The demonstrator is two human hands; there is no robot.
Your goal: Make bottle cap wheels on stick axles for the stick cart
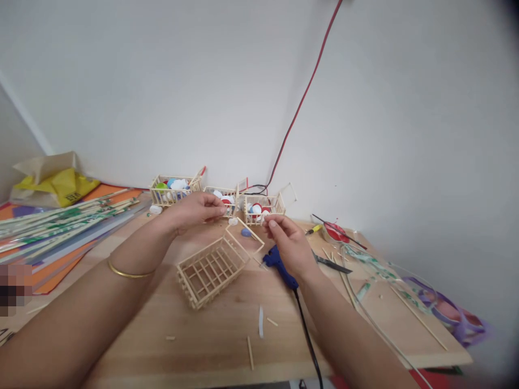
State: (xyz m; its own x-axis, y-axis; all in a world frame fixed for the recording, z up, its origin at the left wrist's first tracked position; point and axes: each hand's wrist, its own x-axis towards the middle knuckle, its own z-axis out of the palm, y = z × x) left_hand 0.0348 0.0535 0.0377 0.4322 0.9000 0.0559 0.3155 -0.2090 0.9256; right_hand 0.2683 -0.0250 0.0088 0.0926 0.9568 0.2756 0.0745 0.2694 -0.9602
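Fingertips drawn close, contents impossible to tell, a person's left hand (200, 209) and right hand (287, 240) hover apart. Below, between them, a stick basket (221, 289) slants away rightward, handle end nearest both. A glue gun (279, 268) crowds its right; bare tabletop (211, 337) opens in front.

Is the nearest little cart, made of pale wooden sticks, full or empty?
Empty: the nearest pale wooden-stick cart shows only its slatted floor, with brown wooden tabletop between slats.
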